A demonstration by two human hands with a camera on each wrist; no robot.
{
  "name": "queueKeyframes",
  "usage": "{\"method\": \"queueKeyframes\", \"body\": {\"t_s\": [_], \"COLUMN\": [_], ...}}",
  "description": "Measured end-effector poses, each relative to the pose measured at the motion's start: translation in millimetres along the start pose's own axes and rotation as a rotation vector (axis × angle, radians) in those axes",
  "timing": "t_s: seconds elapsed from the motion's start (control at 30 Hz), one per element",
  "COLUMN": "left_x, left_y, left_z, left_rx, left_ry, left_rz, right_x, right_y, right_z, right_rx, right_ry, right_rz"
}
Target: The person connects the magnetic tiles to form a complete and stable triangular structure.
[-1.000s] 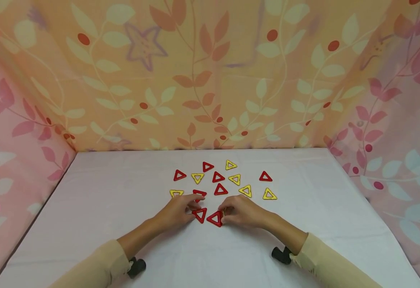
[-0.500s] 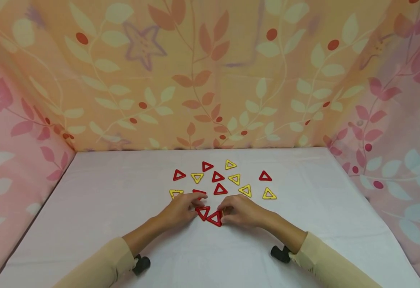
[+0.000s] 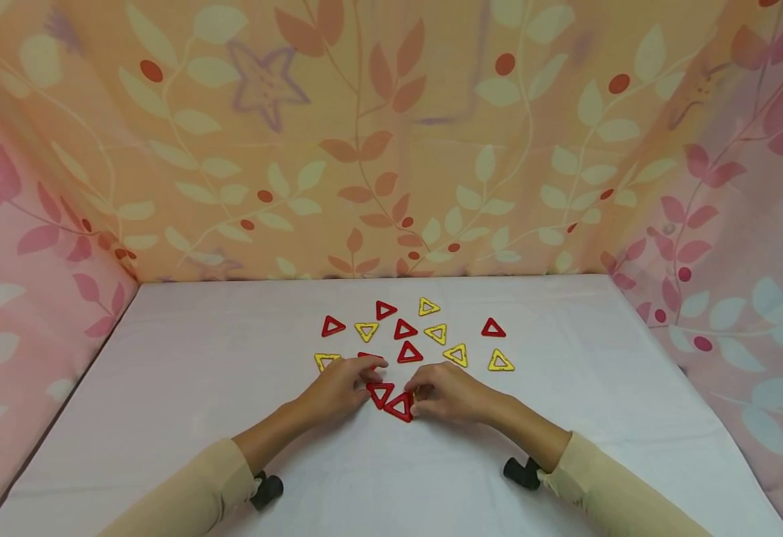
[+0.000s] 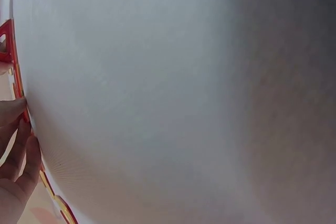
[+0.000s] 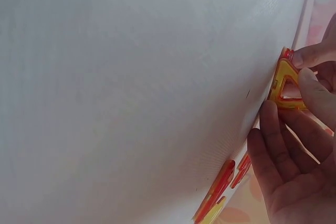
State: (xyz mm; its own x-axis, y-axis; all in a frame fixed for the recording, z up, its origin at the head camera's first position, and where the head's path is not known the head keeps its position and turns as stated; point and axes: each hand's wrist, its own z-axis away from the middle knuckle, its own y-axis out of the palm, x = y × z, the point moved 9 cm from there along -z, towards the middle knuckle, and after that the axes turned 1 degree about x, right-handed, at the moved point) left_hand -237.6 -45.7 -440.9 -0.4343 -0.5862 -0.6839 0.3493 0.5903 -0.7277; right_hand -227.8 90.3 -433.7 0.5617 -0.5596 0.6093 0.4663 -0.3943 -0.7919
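In the head view, my left hand [image 3: 339, 389] holds the near corner of a red triangular magnetic tile [image 3: 381, 394] between thumb and fingers. That tile lies on the white cloth. My right hand [image 3: 450, 394] pinches a tilted pair at its right side: a red triangular magnetic tile [image 3: 400, 407] faces me, and a yellow triangular magnetic tile [image 5: 283, 74] shows behind it in the right wrist view. The two red tiles meet at their adjoining sides. Under my left fingers, another red tile [image 3: 368, 356] is partly hidden.
Farther back lie loose triangles, among them a red one [image 3: 409, 353], a yellow one [image 3: 456, 355] and a yellow one [image 3: 501, 361] to the right. A yellow tile [image 3: 326, 361] sits beside my left hand. A patterned curtain [image 3: 391, 149] rises behind the table.
My left hand has slid its red tile rightward and turned it slightly, closing the gap to the red tile at my right hand. The right hand has stayed nearly still.
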Motion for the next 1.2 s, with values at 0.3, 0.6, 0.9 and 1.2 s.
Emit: {"method": "queueKeyframes", "body": {"t_s": [0.3,0.6,0.9,1.2], "left_x": [0.8,2.8,-5.0,-9.3], "left_y": [0.6,0.6,0.5,-0.6], "left_z": [1.6,0.9,-1.1,-1.9], "left_rx": [-0.011,-0.009,-0.052,-0.105], "left_ry": [-0.016,-0.030,-0.021,-0.024], "left_rz": [0.009,0.009,0.047,0.042], "right_x": [-1,0,0,0], "right_y": [1,1,1,1], "right_z": [-0.8,-0.6,0.0,0.4], "right_rx": [-0.006,-0.011,-0.005,-0.009], "right_ry": [0.003,0.022,0.032,0.036], "right_rz": [-0.006,0.006,-0.005,0.002]}}
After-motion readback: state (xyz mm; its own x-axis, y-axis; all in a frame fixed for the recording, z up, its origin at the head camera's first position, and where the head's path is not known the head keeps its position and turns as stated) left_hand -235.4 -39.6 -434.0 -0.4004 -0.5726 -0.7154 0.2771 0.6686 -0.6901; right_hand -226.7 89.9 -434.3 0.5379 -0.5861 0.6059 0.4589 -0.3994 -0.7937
